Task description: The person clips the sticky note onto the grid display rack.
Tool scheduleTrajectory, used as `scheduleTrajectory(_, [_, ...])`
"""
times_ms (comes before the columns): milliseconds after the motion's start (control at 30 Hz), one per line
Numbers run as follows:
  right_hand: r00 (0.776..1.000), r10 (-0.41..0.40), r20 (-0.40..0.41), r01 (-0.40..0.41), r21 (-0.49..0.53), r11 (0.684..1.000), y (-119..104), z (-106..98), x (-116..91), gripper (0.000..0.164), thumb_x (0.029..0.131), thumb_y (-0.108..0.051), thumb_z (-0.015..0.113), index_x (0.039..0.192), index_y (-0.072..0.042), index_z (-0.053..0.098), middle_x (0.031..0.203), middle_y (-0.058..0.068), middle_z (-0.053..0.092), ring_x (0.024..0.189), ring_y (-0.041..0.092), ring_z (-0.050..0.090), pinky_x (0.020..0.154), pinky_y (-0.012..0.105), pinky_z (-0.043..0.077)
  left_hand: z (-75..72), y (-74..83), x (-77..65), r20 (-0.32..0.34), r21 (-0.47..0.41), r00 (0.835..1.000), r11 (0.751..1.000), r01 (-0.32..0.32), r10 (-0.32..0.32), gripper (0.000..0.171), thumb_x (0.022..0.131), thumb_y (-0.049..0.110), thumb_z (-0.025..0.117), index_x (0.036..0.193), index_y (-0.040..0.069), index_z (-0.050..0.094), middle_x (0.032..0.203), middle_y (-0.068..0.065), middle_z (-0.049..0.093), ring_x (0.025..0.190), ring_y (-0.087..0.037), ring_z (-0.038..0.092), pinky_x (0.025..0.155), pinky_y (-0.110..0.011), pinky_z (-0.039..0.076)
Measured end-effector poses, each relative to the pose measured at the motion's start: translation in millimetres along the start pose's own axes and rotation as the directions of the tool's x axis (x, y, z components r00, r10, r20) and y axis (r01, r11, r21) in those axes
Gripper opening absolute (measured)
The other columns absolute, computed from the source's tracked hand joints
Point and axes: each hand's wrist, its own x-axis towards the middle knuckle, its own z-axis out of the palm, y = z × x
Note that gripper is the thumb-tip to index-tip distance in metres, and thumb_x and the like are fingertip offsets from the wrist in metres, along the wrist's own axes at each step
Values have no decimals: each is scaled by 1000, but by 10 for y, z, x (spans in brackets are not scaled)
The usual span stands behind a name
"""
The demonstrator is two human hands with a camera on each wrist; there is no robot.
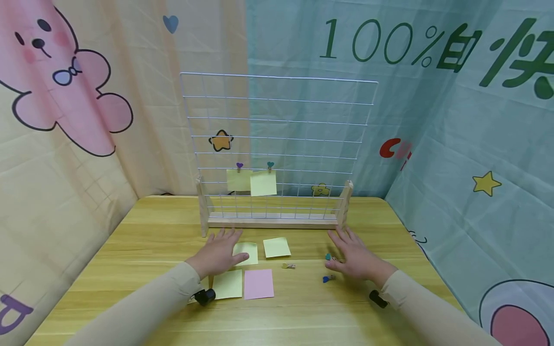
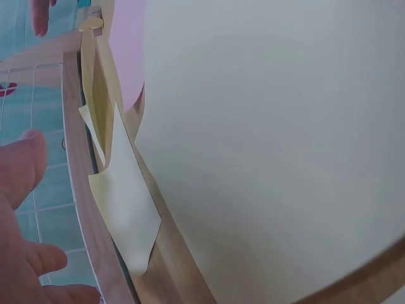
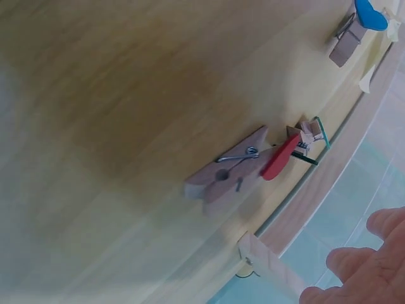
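Note:
My left hand (image 1: 216,254) is spread with straight fingers beside a pale yellow sticky note (image 1: 250,254), partly covering it. My right hand (image 1: 356,258) spreads its fingers near the small wooden clothespins with hearts: a teal one (image 1: 328,257), a blue one (image 1: 327,278) and, in the right wrist view, a red one (image 3: 278,158). Neither hand grips anything; contact with the table cannot be told. Between the hands lie another yellow note (image 1: 277,247) and a yellow-heart clothespin (image 1: 288,265). Nearer the front are a yellow note (image 1: 228,284) and a pink note (image 1: 258,284).
A white wire grid rack on a wooden base (image 1: 272,223) stands at the table's back. Two yellow notes (image 1: 238,180) hang low on it, held by a purple-heart clothespin (image 1: 239,166) and a teal-heart one (image 1: 270,166). Printed curtains (image 1: 476,144) surround the wooden table (image 1: 311,317).

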Motion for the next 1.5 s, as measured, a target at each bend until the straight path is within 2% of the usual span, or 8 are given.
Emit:
scheduleTrajectory(200, [1000,8,11,-8,17,1000,69,28,-39,90,99,-53,69,166,-6,30,174,26,16,156,61,11,120,78,21,36,-24,32,22,3,1000,1000,9,-9,81,104,53,60,164,6,33,168,-24,35,156,-56,24,124,-75,13])
scheduleTrajectory(433, [999,41,31,-42,12,999,128,31,-83,87,99,-54,68,166,-13,32,174,23,17,156,61,12,119,79,21,57,-44,69,34,-1,999,1000,9,-9,81,104,53,61,164,6,34,167,-22,39,155,-55,26,124,-76,14])
scheduleTrajectory(667, [998,48,42,-48,-3,999,177,13,-134,82,99,-51,69,165,-14,37,172,27,22,154,62,16,118,78,24,65,-72,109,46,-19,999,1000,16,-15,82,103,53,62,164,6,35,166,-18,41,155,-54,28,124,-75,13])
scheduleTrajectory(900, [997,45,60,-46,6,999,239,8,-185,78,100,-48,70,163,-14,39,170,28,27,152,62,23,117,76,30,58,-88,139,66,-44,997,998,37,-34,83,102,53,64,164,7,35,166,-16,42,156,-52,28,126,-73,12])
scheduleTrajectory(1133, [993,90,77,-89,-15,996,303,7,-228,74,100,-47,70,162,-18,43,168,27,32,153,55,31,120,69,33,64,-97,160,71,-41,997,999,36,-33,81,102,50,65,163,5,37,166,-18,42,154,-54,31,125,-73,13])
scheduleTrajectory(1500, [992,95,84,-95,-7,995,309,-42,-314,66,99,-37,74,156,-14,52,161,28,44,144,51,47,115,66,41,72,-96,191,88,-52,995,998,42,-38,80,102,50,65,162,5,38,166,-17,43,154,-53,30,126,-73,13])
